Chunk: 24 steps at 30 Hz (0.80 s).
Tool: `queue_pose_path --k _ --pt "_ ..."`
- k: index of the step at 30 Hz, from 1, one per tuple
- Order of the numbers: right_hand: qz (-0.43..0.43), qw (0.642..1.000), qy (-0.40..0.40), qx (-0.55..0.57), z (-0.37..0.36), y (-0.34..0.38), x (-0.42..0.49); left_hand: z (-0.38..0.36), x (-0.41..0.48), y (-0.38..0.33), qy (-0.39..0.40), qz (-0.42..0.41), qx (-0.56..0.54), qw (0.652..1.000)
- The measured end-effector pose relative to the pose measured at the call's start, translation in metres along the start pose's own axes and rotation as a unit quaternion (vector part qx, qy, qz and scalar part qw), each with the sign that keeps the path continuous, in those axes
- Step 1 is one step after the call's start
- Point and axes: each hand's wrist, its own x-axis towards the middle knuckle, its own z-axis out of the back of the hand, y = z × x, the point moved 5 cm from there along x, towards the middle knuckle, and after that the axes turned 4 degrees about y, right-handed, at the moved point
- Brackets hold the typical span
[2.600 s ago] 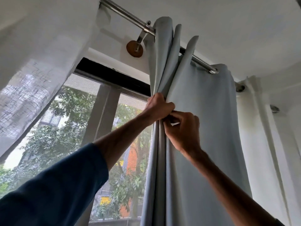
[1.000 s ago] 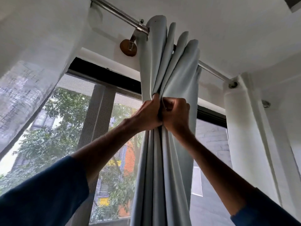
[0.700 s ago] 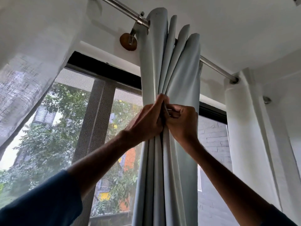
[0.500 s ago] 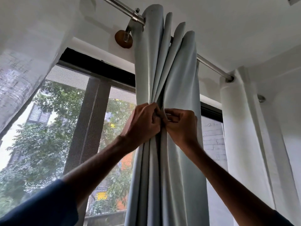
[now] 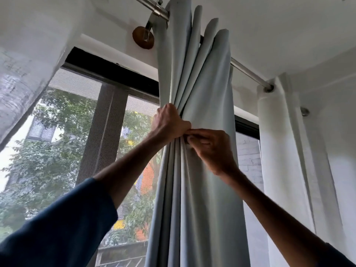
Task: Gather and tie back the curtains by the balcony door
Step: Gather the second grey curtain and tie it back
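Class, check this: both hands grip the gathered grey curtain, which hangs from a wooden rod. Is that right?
No: the head view shows a metal rod, not wooden. The left hand and right hand do grip the gathered grey curtain.

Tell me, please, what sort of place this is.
Probably a room in a home by a balcony door: a pale grey curtain hangs on a metal curtain rod, beside a dark-framed insect screen with trees beyond.

Open air lies left of the grey curtain [image 5: 204, 199], in front of the window [image 5: 67, 143]. To its right, a narrow gap runs before the white curtain [image 5: 279, 151]. Overhead, the rod [image 5: 248, 73] and bracket [image 5: 143, 38] bar the way.
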Motion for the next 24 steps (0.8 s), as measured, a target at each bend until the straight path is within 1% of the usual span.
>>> queue_pose_path --k 1,2,3,4,5,6,8,9,10,11,12,13,15,16,19,20,21,22,24 --pt "-0.029 0.999 -0.017 0.019 0.007 -0.009 0.003 0.0 -0.001 0.001 -0.004 -0.005 0.006 1.0" --pt "-0.056 0.997 -0.056 0.025 0.017 -0.022 0.006 0.0 -0.002 0.001 -0.008 -0.014 0.009 1.0" --pt "-0.07 0.991 -0.111 -0.004 0.03 -0.037 0.011 0.0 -0.003 0.0 -0.009 -0.026 0.011 1.0" --pt "-0.081 0.981 -0.165 -0.055 0.044 -0.051 0.014 0.0 -0.004 -0.001 -0.01 -0.04 0.011 0.999" --pt "-0.105 0.969 -0.197 -0.103 0.055 -0.068 0.019 0.0 -0.006 -0.003 -0.011 -0.054 0.01 0.998" --pt "-0.137 0.961 -0.208 -0.122 0.064 -0.084 0.023 0.0 -0.006 -0.004 -0.012 -0.066 0.008 0.998" --pt "-0.23 0.953 -0.173 -0.094 0.073 -0.114 0.033 0.001 -0.008 -0.008 -0.013 -0.086 0.006 0.996" --pt "-0.267 0.95 -0.15 -0.058 0.073 -0.125 0.038 0.001 -0.008 -0.009 -0.012 -0.092 0.006 0.996" --pt "-0.286 0.95 -0.125 -0.029 0.071 -0.131 0.042 0.0 -0.009 -0.008 -0.012 -0.094 0.007 0.995" --pt "-0.279 0.954 -0.106 -0.025 0.068 -0.134 0.046 -0.001 -0.008 -0.007 -0.013 -0.093 0.009 0.996" --pt "-0.257 0.96 -0.104 -0.049 0.065 -0.135 0.05 -0.002 -0.009 -0.007 -0.013 -0.093 0.012 0.996" --pt "-0.237 0.962 -0.109 -0.085 0.063 -0.136 0.053 -0.003 -0.009 -0.007 -0.015 -0.096 0.015 0.995" --pt "-0.229 0.955 -0.129 -0.136 0.063 -0.136 0.056 -0.003 -0.011 -0.008 -0.021 -0.106 0.022 0.994" --pt "-0.246 0.953 -0.128 -0.126 0.063 -0.135 0.055 -0.002 -0.012 -0.01 -0.02 -0.108 0.023 0.994" --pt "-0.341 0.935 -0.089 0.046 0.062 -0.141 0.049 0.003 -0.015 -0.012 -0.009 -0.112 0.029 0.993" --pt "-0.354 0.929 -0.077 0.074 0.062 -0.144 0.049 0.004 -0.015 -0.012 -0.006 -0.112 0.032 0.993" --pt "-0.353 0.93 -0.076 0.074 0.063 -0.147 0.05 0.005 -0.016 -0.012 -0.004 -0.114 0.036 0.993" --pt "-0.336 0.936 -0.091 0.041 0.065 -0.143 0.05 0.005 -0.016 -0.011 -0.003 -0.111 0.037 0.993" --pt "-0.269 0.954 -0.123 -0.059 0.065 -0.119 0.05 0.005 -0.016 -0.009 -0.007 -0.101 0.044 0.994"
